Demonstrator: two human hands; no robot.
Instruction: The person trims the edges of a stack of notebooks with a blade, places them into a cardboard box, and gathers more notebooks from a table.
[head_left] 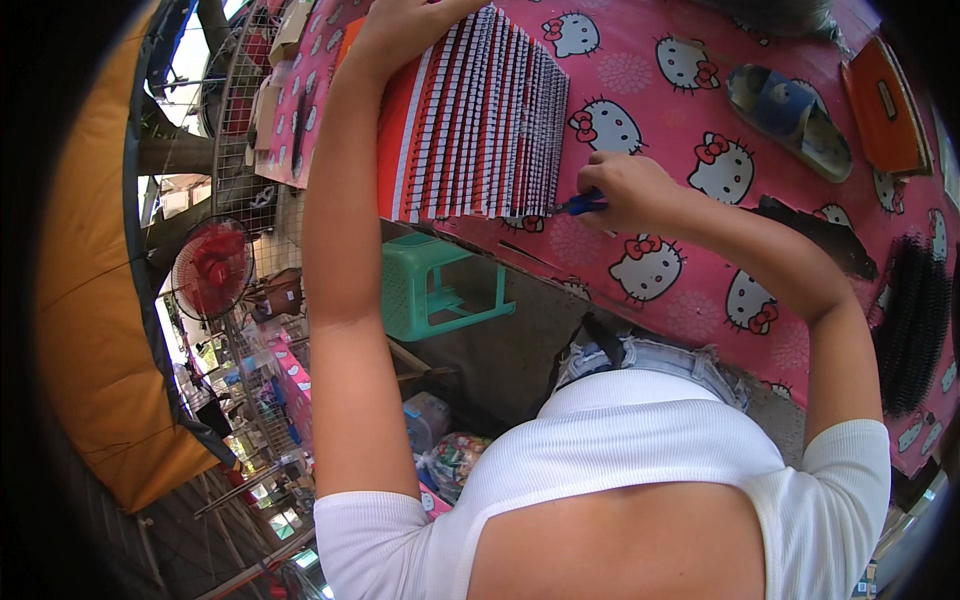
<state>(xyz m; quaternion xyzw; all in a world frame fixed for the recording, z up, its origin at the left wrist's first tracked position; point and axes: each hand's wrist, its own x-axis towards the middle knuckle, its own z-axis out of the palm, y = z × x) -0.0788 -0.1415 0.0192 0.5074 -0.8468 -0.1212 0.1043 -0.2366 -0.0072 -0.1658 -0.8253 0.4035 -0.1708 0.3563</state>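
Observation:
A row of red-covered spiral notebooks (480, 120) lies close together on the pink table, white page edges and black coils turned toward me. My left hand (415, 32) lies over the far left end of the notebooks, its fingers stretched to the right and partly cut off by the upper edge. By the near right corner of the row, my right hand (635, 190) is closed around small blue-handled pliers (588, 203). Their dark tip is at the end of the coils; whether it touches a coil I cannot tell.
The table has a pink cartoon-cat cover (640, 90). On it are a slipper (790, 115), an orange-covered book (887, 110), a dark flat scrap (820, 235) and a bundle of black coils (915, 325). A green stool (410, 285) and a red fan (213, 267) stand left.

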